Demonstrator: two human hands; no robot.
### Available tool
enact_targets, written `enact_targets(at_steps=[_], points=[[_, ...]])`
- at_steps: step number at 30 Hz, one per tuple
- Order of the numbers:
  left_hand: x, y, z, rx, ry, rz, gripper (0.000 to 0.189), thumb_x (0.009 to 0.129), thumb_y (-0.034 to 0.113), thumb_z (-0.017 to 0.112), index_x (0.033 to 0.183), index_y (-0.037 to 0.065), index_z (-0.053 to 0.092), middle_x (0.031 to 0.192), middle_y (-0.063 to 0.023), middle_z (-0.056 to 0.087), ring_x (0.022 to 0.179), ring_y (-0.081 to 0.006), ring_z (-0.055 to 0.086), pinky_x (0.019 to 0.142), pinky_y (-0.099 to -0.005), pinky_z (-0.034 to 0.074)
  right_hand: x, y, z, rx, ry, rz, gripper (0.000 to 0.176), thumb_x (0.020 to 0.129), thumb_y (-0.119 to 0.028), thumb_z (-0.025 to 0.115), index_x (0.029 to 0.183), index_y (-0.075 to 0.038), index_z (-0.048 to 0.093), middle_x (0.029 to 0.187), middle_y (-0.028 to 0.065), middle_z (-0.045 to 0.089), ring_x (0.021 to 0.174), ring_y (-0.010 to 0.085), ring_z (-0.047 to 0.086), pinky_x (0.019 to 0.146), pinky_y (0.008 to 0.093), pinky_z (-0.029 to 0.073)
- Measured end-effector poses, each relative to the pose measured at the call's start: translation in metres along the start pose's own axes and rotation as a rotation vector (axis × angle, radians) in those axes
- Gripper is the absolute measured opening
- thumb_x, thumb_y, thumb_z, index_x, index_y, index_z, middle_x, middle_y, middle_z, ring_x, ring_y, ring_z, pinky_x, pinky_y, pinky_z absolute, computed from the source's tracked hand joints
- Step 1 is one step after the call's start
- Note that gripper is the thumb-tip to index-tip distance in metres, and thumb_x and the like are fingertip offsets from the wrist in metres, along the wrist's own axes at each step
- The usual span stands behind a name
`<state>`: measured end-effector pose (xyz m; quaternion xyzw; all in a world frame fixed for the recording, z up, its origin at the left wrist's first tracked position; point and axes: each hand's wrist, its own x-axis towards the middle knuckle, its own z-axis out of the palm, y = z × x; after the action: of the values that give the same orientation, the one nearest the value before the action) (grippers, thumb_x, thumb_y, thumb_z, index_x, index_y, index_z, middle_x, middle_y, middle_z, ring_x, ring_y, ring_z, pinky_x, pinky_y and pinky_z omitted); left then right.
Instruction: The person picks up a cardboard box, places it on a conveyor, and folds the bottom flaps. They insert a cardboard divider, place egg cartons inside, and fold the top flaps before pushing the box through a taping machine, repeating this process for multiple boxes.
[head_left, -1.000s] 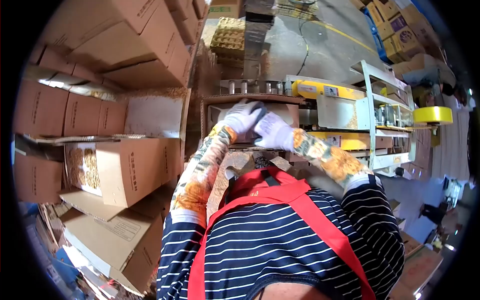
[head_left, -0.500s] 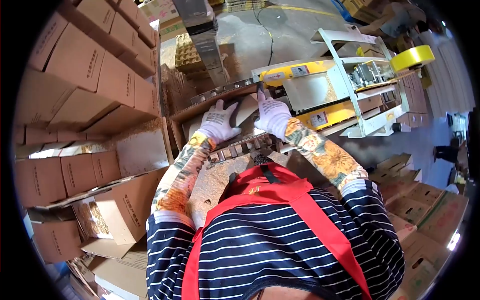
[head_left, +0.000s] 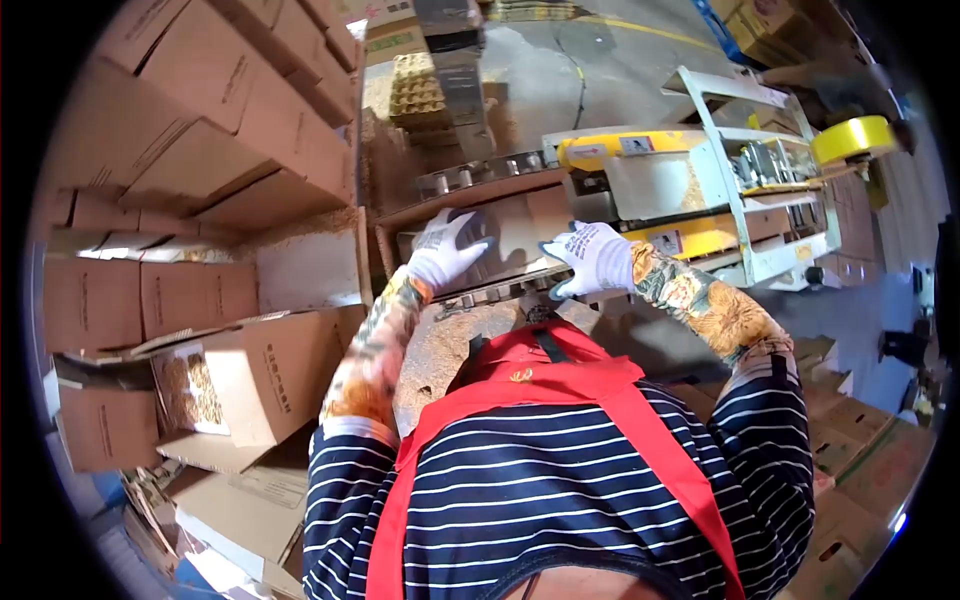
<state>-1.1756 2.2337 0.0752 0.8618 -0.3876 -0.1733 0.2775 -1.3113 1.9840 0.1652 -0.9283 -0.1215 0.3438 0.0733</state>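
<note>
A brown cardboard box [head_left: 535, 215] lies in front of me on a roller conveyor [head_left: 466, 179]. My left hand [head_left: 447, 250], in a white glove with grey fingertips, rests over the box's left part with its fingers spread. At the box's right end, close to its near edge, my right hand [head_left: 592, 260] is in a matching glove, thumb and fingers apart. Neither hand grips anything. Just past the right hand stands a taping machine [head_left: 590, 150] with yellow side rails and a white frame.
A large roll of yellow tape [head_left: 853, 142] sits on the machine's right side. Stacked cartons [head_left: 215, 85] rise at the left, above an open carton [head_left: 265, 385]. Egg trays [head_left: 417, 95] are piled beside a post [head_left: 462, 90]. More cartons [head_left: 850, 430] lie at lower right.
My right hand has drawn back from the box's far right corner to its near right edge, fingers spreading. The left hand stays over the box's left part. The camera view has shifted.
</note>
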Motion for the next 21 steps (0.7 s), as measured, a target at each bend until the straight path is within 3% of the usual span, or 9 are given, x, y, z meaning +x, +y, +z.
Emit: enact_targets(at_steps=[3,6,10,11,13,15,16,17,21], points=[[-0.047,0.006,-0.007,0.143,-0.058,-0.29,0.063,0.082,0.037,0.071,0.134,0.009,0.05,0.129,-0.029,0.051,0.117,-0.0446,0.054,0.102,-0.047,0.045,0.029,-0.029,-0.012,-0.226,-0.04,0.025,0.087,0.077,-0.059,0.067,0.14,-0.002,0.049,0.121,0.0156,0.063,0.105,0.032,0.063,0.089,0.043,0.049],[-0.048,-0.038,0.011,0.098,0.028,-0.253,0.063,0.075,0.029,0.074,0.129,0.006,0.049,0.125,-0.0284,0.054,0.113,-0.0453,0.055,0.099,-0.0479,0.046,0.057,-0.037,-0.02,-0.378,-0.049,-0.016,0.077,0.077,-0.058,0.066,0.13,-0.002,0.057,0.117,0.016,0.063,0.102,0.0299,0.064,0.087,0.0401,0.05],[-0.049,0.016,-0.033,0.041,-0.197,-0.49,0.084,0.078,0.057,0.072,0.143,0.011,0.046,0.136,-0.0227,0.053,0.131,-0.0364,0.048,0.112,-0.0389,0.035,0.058,-0.03,-0.03,-0.331,-0.064,-0.011,0.086,0.079,-0.075,0.054,0.127,-0.004,0.06,0.123,0.0178,0.062,0.11,0.0313,0.063,0.091,0.0408,0.05],[-0.064,0.02,-0.037,-0.116,-0.163,-0.373,0.086,0.077,0.059,0.071,0.145,0.013,0.044,0.141,-0.0219,0.049,0.136,-0.037,0.042,0.117,-0.0433,0.028,0.058,-0.029,-0.033,-0.304,-0.036,-0.001,0.086,0.078,-0.076,0.054,0.126,-0.004,0.061,0.124,0.0172,0.063,0.111,0.0315,0.063,0.091,0.0414,0.05],[-0.099,0.056,-0.051,0.216,0.005,-0.216,0.094,0.071,0.064,0.073,0.146,0.015,0.044,0.148,-0.0213,0.04,0.138,-0.036,0.039,0.115,-0.0504,0.029,0.064,-0.028,-0.046,-0.293,-0.115,0.004,0.085,0.078,-0.076,0.054,0.123,-0.004,0.063,0.121,0.016,0.065,0.109,0.0317,0.064,0.091,0.042,0.05],[-0.116,0.062,-0.043,0.473,0.518,-0.254,0.102,0.065,0.055,0.082,0.15,0.019,0.039,0.153,-0.0227,0.031,0.138,-0.037,0.038,0.114,-0.057,0.028,0.084,-0.015,-0.039,-0.278,-0.111,-0.057,0.078,0.076,-0.075,0.057,0.109,-0.005,0.07,0.106,0.0141,0.071,0.099,0.0327,0.067,0.086,0.0433,0.053],[-0.114,0.052,-0.033,0.204,0.574,-0.455,0.112,0.059,0.043,0.089,0.152,0.015,0.033,0.155,-0.0239,0.024,0.138,-0.0381,0.036,0.114,-0.0525,0.031,0.089,-0.015,-0.046,-0.258,-0.125,-0.043,0.076,0.075,-0.075,0.058,0.105,-0.006,0.071,0.102,0.0147,0.072,0.096,0.0334,0.068,0.083,0.0436,0.053],[-0.113,0.022,-0.022,-0.173,0.586,-0.405,0.115,0.059,0.039,0.091,0.152,0.008,0.031,0.149,-0.0245,0.034,0.135,-0.0386,0.041,0.112,-0.047,0.036,0.091,-0.017,-0.049,-0.234,-0.137,-0.026,0.074,0.075,-0.074,0.06,0.101,-0.006,0.073,0.098,0.0153,0.072,0.093,0.034,0.068,0.081,0.0438,0.053],[-0.135,-0.004,-0.016,-0.131,0.644,-0.151,0.109,0.059,0.032,0.092,0.147,-0.001,0.036,0.137,-0.0241,0.049,0.129,-0.0386,0.048,0.109,-0.0434,0.04,0.084,-0.018,-0.039,-0.265,-0.124,-0.069,0.078,0.075,-0.072,0.06,0.111,-0.003,0.069,0.104,0.0169,0.071,0.099,0.0346,0.067,0.085,0.0434,0.053]])
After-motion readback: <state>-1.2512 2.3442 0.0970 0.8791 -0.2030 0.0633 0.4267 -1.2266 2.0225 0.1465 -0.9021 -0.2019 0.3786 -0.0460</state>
